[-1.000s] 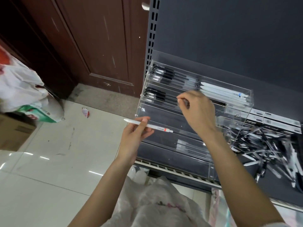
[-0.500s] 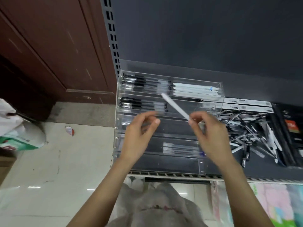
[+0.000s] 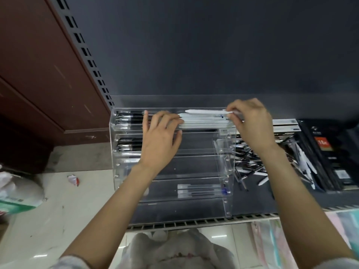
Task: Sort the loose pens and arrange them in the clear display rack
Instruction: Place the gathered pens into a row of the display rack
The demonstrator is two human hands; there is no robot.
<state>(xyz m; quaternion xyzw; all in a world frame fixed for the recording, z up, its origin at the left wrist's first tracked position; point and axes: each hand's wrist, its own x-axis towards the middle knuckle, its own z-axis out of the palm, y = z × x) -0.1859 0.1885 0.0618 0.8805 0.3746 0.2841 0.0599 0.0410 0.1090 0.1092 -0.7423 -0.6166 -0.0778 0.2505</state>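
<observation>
Nearest you, the dark metal shelf point(image 3: 252, 202) carries the clear acrylic tiered display rack point(image 3: 227, 191) at its left end, open tiers stepping up and away so each row of pens shows from the front. The low front tier holds a few slim clear-barrelled refills with a blue tip point(image 3: 200, 190), laid flat along the tier so they cannot roll out.

Just right of the rack lies the loose heap of black and white pens point(image 3: 252, 167), within easy reach of your picking hand, which is likely why it sits there.

Further back, your left hand point(image 3: 159, 140) rests flat with fingers spread and straight against the front of the upper tiers, gripping nothing; it looks placed to steady the light rack and hold the stacked white pens point(image 3: 202, 121) in line. Black pens point(image 3: 132, 118) fill the left half of that top tier, and more black pens point(image 3: 130, 144) sit one tier below, so colours stay grouped.

Farthest, your right hand point(image 3: 250, 123) pinches the slim white capped pen point(image 3: 204, 112) by its right end between fingertips, held level just above the white stack in the top tier. Holding the end keeps your fingers out of the narrow tier as the pen goes down.
</observation>
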